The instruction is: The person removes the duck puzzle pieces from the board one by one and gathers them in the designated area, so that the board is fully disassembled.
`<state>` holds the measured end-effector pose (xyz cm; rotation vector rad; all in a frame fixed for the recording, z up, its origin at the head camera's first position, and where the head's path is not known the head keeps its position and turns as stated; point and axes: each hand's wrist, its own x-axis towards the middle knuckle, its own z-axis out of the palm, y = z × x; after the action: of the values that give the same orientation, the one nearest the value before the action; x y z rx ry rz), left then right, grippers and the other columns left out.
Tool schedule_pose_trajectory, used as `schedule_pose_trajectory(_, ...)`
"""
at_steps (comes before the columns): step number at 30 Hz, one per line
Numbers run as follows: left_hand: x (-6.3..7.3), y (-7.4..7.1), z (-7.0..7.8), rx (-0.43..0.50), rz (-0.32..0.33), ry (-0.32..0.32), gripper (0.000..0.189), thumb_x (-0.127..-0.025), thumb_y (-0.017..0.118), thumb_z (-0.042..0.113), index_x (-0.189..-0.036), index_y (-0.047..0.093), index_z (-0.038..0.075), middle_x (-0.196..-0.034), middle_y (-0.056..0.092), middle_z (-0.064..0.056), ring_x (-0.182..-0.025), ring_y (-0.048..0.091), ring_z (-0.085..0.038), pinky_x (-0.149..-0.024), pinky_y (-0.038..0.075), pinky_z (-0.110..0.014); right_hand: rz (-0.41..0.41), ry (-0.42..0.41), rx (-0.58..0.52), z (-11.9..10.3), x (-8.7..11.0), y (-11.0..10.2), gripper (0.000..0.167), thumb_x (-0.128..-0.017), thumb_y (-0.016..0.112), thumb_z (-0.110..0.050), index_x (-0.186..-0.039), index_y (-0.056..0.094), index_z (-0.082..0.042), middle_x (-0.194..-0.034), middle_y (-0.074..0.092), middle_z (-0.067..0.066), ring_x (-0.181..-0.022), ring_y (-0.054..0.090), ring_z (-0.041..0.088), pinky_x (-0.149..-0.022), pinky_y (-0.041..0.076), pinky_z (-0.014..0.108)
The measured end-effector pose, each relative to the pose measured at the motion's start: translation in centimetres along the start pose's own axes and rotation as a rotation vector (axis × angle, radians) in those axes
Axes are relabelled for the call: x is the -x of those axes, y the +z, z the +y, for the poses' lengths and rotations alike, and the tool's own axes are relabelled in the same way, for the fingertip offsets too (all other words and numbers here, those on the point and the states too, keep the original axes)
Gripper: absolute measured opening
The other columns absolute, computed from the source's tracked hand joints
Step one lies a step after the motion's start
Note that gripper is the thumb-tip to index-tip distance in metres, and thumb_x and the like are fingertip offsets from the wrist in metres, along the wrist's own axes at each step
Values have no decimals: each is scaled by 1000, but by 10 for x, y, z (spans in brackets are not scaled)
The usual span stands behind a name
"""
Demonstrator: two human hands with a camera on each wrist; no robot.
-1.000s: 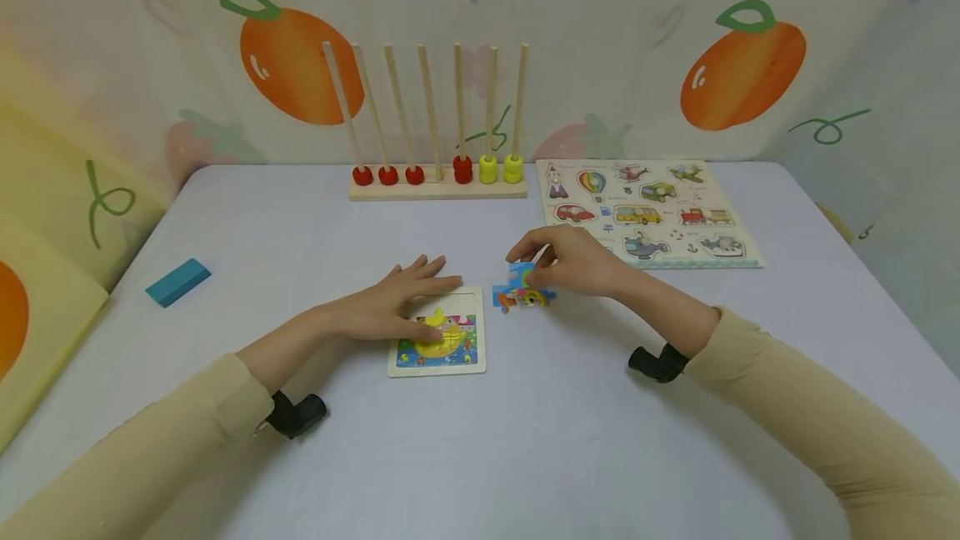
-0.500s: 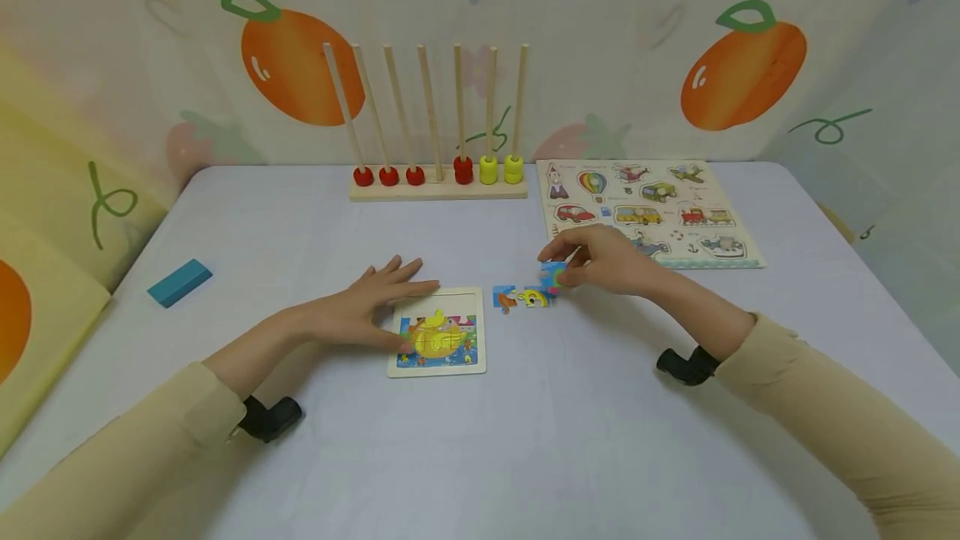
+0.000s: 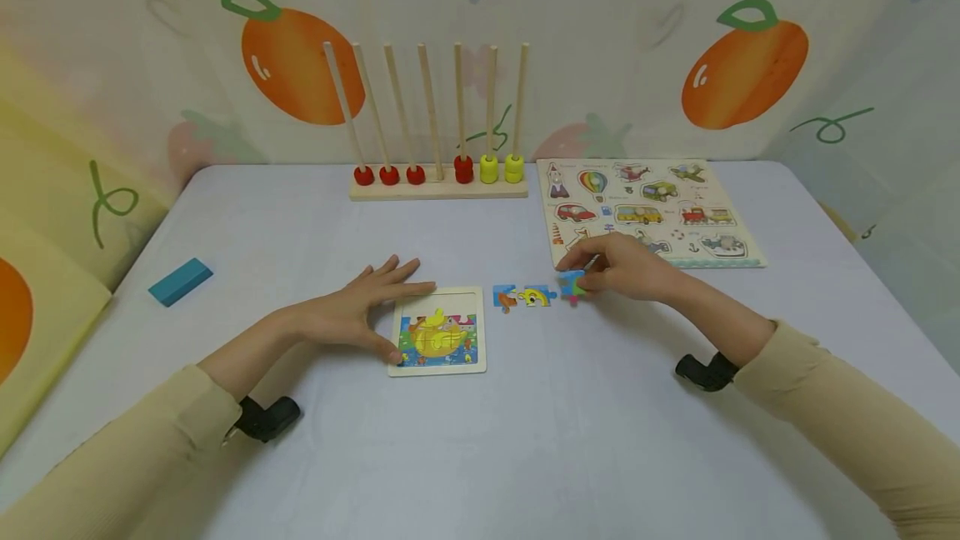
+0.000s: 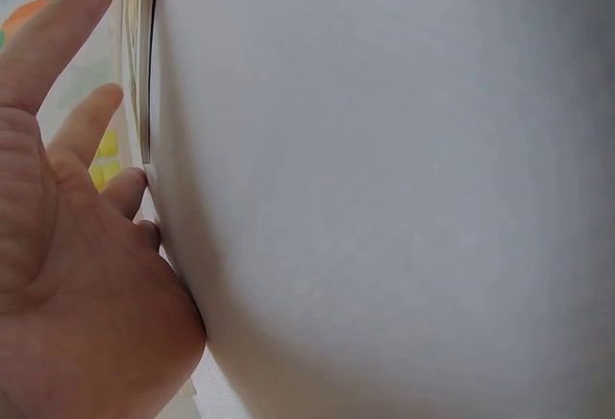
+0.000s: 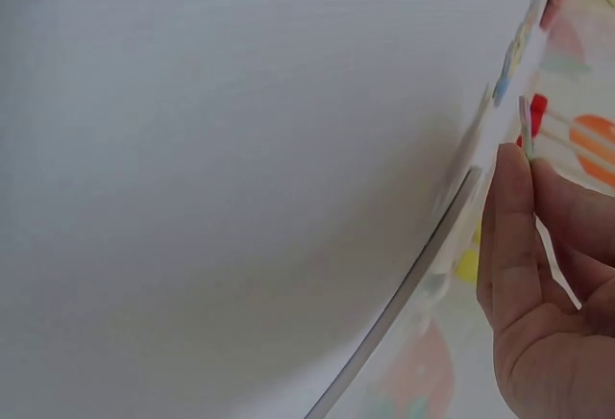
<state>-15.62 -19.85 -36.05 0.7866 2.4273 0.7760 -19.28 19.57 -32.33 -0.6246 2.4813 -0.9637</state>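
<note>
My right hand (image 3: 626, 267) pinches a blue-and-green jigsaw piece (image 3: 572, 283) between thumb and fingers, close above the table. In the right wrist view the piece (image 5: 526, 126) shows edge-on at the fingertips. Left of it, two loose jigsaw pieces lie in a row: one with an orange shape (image 3: 505, 297) and one with a yellow face (image 3: 536, 297). My left hand (image 3: 348, 313), fingers spread, rests at the left edge of a framed duck puzzle (image 3: 438, 372), thumb at its lower left corner. Pieces fill the frame's lower part; its top strip is bare board.
At the back stands a wooden peg rack (image 3: 438, 190) with red and yellow beads. Right of it lies a vehicle puzzle board (image 3: 675, 232), its front edge near my right hand. A blue block (image 3: 180, 282) lies at the far left.
My right hand has lifted the blue-and-green piece off the other two and carried it right. My left hand has slid left from over the duck puzzle to its edge.
</note>
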Motion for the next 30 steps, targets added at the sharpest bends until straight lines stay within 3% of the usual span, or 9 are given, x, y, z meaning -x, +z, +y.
schedule_pose_trajectory(17,1,-1,2,6,-6,19,96,-70,86,39,-152,39,21,-169,7,-15,-155,-9,-43,-121,-7,-68,-46,-5,-31,5,1,6,28,-90,62,2,-117,70,-3,-118,71,17,-84,65,17,-72,55,21)
schedule_pose_trajectory(30,1,0,3,-2,-7,0,95,-72,84,41,-153,39,23,-169,6,-13,-155,-9,-43,-121,-8,-68,-13,49,23,-1,-2,10,27,-90,62,0,-115,72,-3,-114,73,15,-79,62,14,-71,53,22)
